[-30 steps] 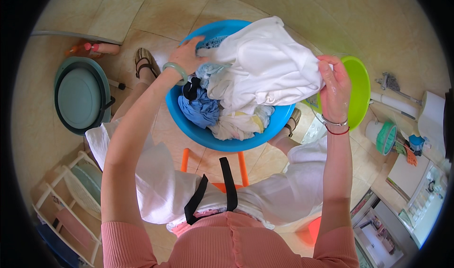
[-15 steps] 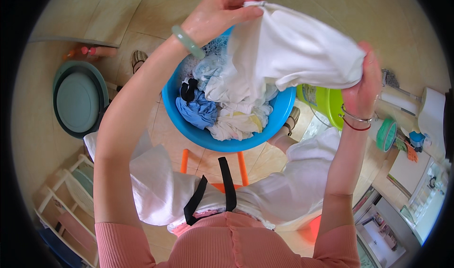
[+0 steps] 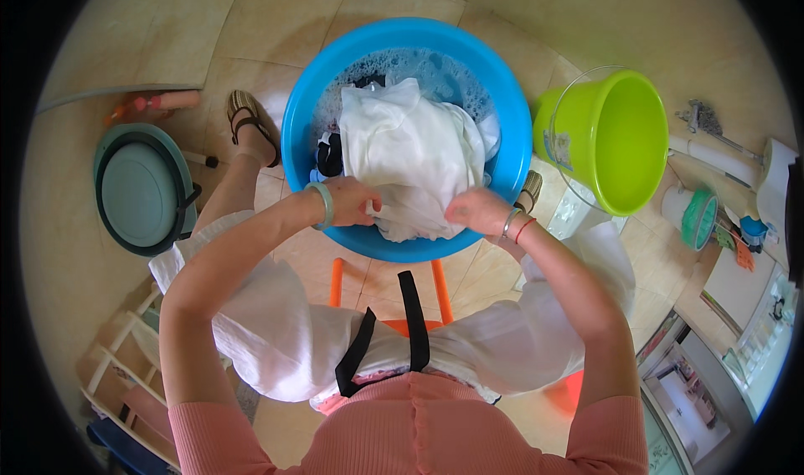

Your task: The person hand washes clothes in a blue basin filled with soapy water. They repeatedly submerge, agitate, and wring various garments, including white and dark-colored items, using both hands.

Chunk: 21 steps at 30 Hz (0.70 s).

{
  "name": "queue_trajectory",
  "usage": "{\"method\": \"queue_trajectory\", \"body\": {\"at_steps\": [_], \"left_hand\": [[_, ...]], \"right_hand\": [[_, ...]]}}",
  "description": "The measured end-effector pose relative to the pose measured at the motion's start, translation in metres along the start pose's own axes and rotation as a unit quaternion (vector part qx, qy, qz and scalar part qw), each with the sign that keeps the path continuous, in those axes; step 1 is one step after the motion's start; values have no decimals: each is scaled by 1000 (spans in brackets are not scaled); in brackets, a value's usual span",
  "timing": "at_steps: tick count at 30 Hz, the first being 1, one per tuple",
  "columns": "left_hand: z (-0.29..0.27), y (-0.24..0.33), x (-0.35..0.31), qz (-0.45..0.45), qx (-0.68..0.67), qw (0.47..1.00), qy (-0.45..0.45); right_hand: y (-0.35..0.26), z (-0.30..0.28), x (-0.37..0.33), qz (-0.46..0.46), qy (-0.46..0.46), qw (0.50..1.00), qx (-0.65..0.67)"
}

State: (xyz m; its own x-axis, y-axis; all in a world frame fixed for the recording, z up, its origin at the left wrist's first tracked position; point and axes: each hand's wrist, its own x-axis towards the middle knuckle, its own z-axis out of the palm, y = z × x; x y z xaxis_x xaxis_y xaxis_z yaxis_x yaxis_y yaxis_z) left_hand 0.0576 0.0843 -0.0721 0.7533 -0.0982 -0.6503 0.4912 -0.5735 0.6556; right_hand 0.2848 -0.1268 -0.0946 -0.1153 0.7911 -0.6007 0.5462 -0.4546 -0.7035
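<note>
A white garment [image 3: 412, 144] lies spread over the wash in a round blue basin [image 3: 511, 169], covering most of the pile. My left hand [image 3: 345, 202], with a pale green bangle at the wrist, is closed on its near left edge. At the near right edge my right hand [image 3: 481, 212] pinches the same cloth. Sudsy water [image 3: 435, 73] shows along the basin's far side. Left of the garment, a black piece of cloth [image 3: 330, 153] and a bit of blue fabric [image 3: 316, 176] peek out. Other laundry underneath is hidden.
A lime-green bucket [image 3: 628, 140] with a wire handle stands right of the basin. Folded grey-green basins [image 3: 138, 190] lean at the left wall. Beneath the blue basin are orange legs [image 3: 337, 284]. A white rack [image 3: 126, 358] sits lower left; a green-lined bin [image 3: 698, 219] is at right.
Both hands have come down and nearer from above the basin, laying the white garment on the laundry. It was stretched in the air between them before. The bucket is now fully uncovered.
</note>
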Motion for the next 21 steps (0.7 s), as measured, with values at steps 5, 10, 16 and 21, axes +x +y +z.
{"method": "queue_trajectory", "body": {"at_steps": [5, 10, 16, 21], "left_hand": [[-21, 13, 36, -68, -15, 963, 262], [-10, 13, 66, -67, 60, 944, 319], [-18, 11, 48, 91, -69, 933, 342], [-24, 5, 25, -40, -226, 954, 195]], "right_hand": [[5, -36, 26, 102, 257, 954, 116], [23, -28, 46, 140, 289, 944, 81], [27, -6, 37, 124, 315, 933, 122], [12, -2, 35, 97, 307, 934, 154]]}}
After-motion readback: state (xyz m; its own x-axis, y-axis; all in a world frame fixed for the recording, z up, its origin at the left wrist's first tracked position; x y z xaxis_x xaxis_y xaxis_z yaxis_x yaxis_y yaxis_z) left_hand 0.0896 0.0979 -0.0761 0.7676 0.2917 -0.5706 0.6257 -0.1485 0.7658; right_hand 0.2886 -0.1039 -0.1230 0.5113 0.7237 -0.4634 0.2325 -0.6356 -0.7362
